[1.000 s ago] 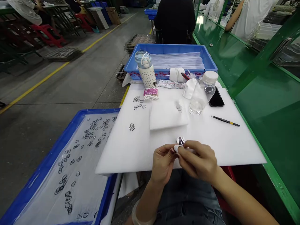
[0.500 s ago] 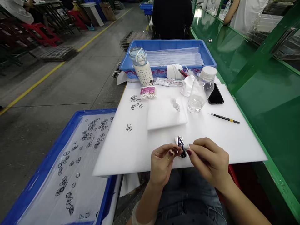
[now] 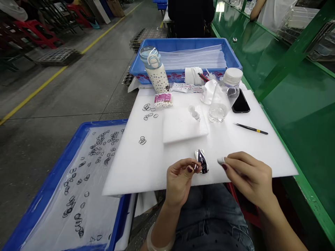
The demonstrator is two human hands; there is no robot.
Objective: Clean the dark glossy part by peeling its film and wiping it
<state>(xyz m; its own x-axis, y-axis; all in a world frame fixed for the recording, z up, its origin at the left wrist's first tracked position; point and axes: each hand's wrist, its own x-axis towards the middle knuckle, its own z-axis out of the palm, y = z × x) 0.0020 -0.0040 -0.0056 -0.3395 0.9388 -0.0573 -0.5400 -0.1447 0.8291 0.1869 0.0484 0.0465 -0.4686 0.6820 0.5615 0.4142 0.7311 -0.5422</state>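
A small thin ring [image 3: 194, 166] is pinched between thumb and fingertips of the left hand [image 3: 180, 177] above the near edge of the white foam board [image 3: 248, 150]. A small white swab-like piece [image 3: 220, 160] is pinched by the right hand [image 3: 247, 174], apart from it. Between the hands, a shiny dark oval part [image 3: 201, 161] lies on the board.

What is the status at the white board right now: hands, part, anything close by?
Left hand pinches a small ring. Right hand holds a white pad. Dark glossy part lies between them on the board. Tweezers lie apart.
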